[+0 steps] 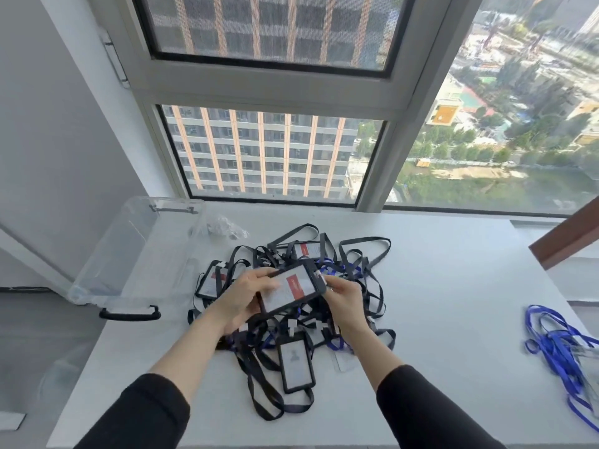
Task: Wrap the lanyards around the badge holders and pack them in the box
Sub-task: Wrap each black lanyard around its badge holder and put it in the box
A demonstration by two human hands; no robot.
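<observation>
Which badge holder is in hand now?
The black-framed, red-striped badge holder raised over the pile, gripped between left hand and right hand; the others lie on the white table.

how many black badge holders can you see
4 in plain view: held holder between left hand and right hand, plus left holder, back holder and front holder. The lanyards may hide more.

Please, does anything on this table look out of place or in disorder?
Yes. The black lanyards with black-framed badge holders lie in one tangled heap on the white table, not wrapped. A bunch of blue lanyards lies apart at the right edge. The clear plastic box seems to overhang the left edge.
</observation>
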